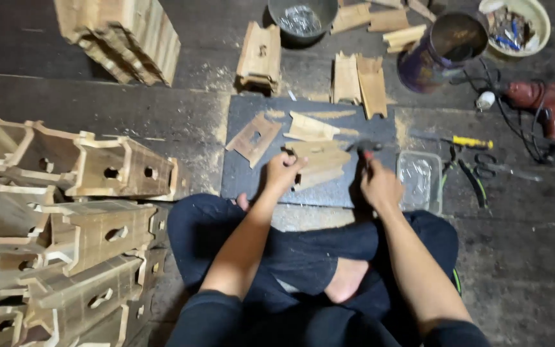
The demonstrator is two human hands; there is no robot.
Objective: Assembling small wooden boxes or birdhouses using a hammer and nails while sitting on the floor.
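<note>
I sit cross-legged on a wooden floor before a dark work board [245, 186]. My left hand [282, 171] presses on a stack of pale cut wooden pieces [321, 164] lying on the board. A small hammer [367, 149] with a dark head and reddish neck is gripped by my right hand [380, 186], and its head hovers at the right end of the wooden pieces. Another flat piece with a hole [253, 137] and a pointed piece [309, 127] lie farther back on the board.
Stacked wooden box housings [85, 225] fill the left. A clear plastic tray [419, 180], pliers [470, 173], a yellow-handled screwdriver [464, 141] and a red drill [541, 106] lie right. Bowls [301, 19], a dark bucket [444, 48] and wood parts [358, 80] sit behind.
</note>
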